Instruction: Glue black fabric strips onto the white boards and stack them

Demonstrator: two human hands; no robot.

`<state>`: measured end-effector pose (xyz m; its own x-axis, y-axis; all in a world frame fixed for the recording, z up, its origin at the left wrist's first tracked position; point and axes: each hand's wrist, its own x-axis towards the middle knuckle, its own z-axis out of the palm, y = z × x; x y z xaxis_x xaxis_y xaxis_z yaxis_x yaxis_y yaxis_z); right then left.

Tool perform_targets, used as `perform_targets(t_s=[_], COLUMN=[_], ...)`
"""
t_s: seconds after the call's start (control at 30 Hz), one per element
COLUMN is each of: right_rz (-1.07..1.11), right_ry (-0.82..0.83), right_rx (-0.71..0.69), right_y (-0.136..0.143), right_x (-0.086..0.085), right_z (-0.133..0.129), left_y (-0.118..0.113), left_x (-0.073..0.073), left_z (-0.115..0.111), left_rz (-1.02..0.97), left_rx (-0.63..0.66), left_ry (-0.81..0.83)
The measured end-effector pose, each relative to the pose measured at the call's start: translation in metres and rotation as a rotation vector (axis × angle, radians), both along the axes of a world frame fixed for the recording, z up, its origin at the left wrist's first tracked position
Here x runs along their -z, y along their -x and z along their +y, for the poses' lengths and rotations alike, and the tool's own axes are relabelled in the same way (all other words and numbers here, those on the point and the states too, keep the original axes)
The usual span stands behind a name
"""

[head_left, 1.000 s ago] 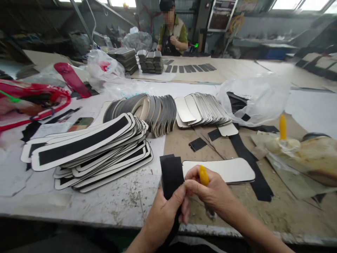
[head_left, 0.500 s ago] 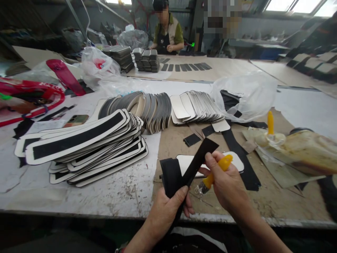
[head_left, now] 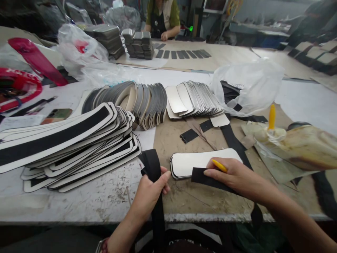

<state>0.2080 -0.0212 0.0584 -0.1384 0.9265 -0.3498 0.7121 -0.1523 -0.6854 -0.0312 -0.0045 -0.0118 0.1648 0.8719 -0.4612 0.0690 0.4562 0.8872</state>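
My left hand (head_left: pixel 150 191) is closed round a looped bundle of black strips (head_left: pixel 152 161), whose tail hangs past the table edge. My right hand (head_left: pixel 235 172), also closed, pinches a single black strip (head_left: pixel 198 175) between thumb and fingers. A yellow-handled brush (head_left: pixel 219 166) is tucked in that same hand, its bristles hidden. Under and behind the right hand lies a small pile of white curved panels (head_left: pixel 188 164) with dark edges, flat on brown paper. The strip's near end crosses the pile's front edge; whether it touches cannot be told.
Stacked white panels with black strips (head_left: pixel 86 147) stand at left. Behind are fanned grey pieces (head_left: pixel 150 105) and white panels (head_left: pixel 200 100). A plastic bag (head_left: pixel 258 88) and a glue-stained container (head_left: pixel 310 147) with a yellow handle (head_left: pixel 271 117) lie right. A co-worker (head_left: pixel 163 21) is across the table.
My hands have moved apart, the left one leftward with the bundle. One strip has come away in my right hand, now over the white panels. The view has tilted down.
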Motion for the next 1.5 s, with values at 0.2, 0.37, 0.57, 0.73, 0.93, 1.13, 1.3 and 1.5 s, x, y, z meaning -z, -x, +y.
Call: perform_targets(t_s=[0.2,0.37,0.57,0.73,0.93,1.13,1.3,1.5], right_rz=[-0.072,-0.188,-0.263,-0.288,-0.402,-0.458,-0.382,-0.499], right_ry=[0.046,0.078,0.127,0.139,0.074,0.080,0.077,0.067], right_rx=[-0.149,-0.170,-0.201,-0.209,-0.230,-0.156,-0.023,0.033], right_y=[0.026,0.036,0.038,0.038,0.044,0.015,-0.035,-0.048], right_x=[0.025,0.038,0.044,0.046,0.043,0.020,0.016,0.031], right_z=[0.046,0.061,0.065,0.065,0.061,0.038,0.008,-0.004], left_y=[-0.017,-0.015,-0.019,-0.025,-0.032,-0.032,-0.009,0.007], left_x=[0.002,0.004,0.007,0.007,0.013,0.001,-0.004,0.014], left_z=[0.024,0.026,0.025,0.028,0.030,0.020,0.013,0.009], left_rz=[0.072,0.055,0.067,0.161,0.190,0.147,0.064,-0.015], left_rx=[0.047,0.055,0.057,0.044,-0.046,-0.146,-0.196,-0.284], left_ry=[0.020,0.034,0.035,-0.019,-0.094,-0.084,0.001,0.128])
